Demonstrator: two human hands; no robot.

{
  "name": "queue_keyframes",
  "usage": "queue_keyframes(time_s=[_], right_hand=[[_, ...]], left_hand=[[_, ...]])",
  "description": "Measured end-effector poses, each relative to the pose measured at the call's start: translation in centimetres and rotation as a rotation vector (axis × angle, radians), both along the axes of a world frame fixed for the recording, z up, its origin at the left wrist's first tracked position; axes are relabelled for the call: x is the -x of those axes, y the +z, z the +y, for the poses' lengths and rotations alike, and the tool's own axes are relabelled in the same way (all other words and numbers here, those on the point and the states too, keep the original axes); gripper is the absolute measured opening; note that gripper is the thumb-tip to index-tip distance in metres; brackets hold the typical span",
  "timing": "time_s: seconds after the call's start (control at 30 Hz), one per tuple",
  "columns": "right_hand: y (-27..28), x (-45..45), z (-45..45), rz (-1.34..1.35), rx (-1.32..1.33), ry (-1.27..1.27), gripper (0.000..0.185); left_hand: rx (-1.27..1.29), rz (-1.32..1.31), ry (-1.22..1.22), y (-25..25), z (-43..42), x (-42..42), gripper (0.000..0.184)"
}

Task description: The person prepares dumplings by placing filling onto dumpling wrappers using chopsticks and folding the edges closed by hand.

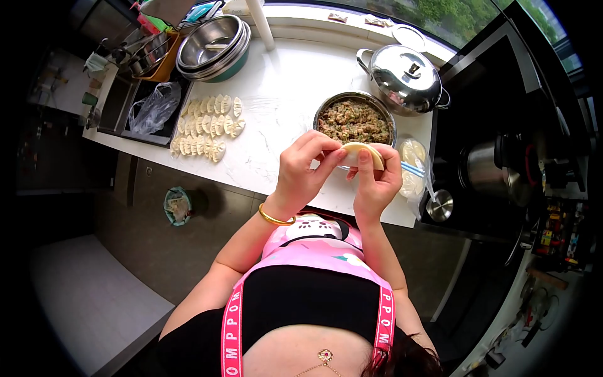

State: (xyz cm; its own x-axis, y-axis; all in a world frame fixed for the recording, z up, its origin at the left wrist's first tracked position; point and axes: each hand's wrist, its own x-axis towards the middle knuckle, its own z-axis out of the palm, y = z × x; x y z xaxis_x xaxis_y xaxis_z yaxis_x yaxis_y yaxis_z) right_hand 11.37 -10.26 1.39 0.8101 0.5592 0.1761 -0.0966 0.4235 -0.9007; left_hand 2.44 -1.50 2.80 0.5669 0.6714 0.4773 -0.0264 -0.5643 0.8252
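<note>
You hold a folded dumpling wrapper [360, 151] between your two hands, in front of your body and over the near edge of the filling bowl [316, 119]. The fingers of your left hand [303, 168] are pinching its left end, with the thumb below the top edge. The fingers of your right hand [379, 185] are grasping the other end, and the thumb presses on the side which faces you. A pair of blue sticks [412, 168] comes out just beside this right hand, but their other part is hidden, so I cannot say whether your fingers hold them also.

If we take the wrapper as the middle of the clock, the bowl with minced filling [355, 120] is at twelve, and the lidded steel pot [407, 78] stands at one, close to this bowl. At three to four o'clock, a clear bag with pale round pieces [412, 182] lies near the edge of the white bench [286, 81], and a steel ladle [441, 206] is at four. Between nine and ten, well apart from your hands, the finished dumplings [207, 124] lie in three rows. Behind them, at ten, there are stacked steel basins [210, 43].
</note>
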Motion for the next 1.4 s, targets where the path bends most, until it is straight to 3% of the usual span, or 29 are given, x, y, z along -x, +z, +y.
queue_keyframes(time_s=[0.13,0.67,0.73,1.13,1.4], right_hand=[[-0.1,-0.3,-0.1,-0.032,0.012,0.043,0.009],[0.3,0.0,-0.5,0.043,-0.056,0.104,0.009],[0.7,0.0,-0.5,-0.037,0.054,0.067,0.011],[0.4,0.2,-0.3,-0.227,0.055,0.032,0.007],[0.9,0.0,-0.2,-0.206,0.068,0.077,0.008]], left_hand=[[0.136,-0.024,-0.063,-0.1,0.3,0.3,0.006],[0.294,-0.026,-0.197,0.4,0.8,0.6,0.006],[0.342,-0.039,-0.198,0.4,0.7,0.7,0.005],[0.055,-0.035,-0.081,1.5,-0.2,0.4,0.005],[0.152,-0.027,-0.155,1.3,0.3,0.7,0.006]])
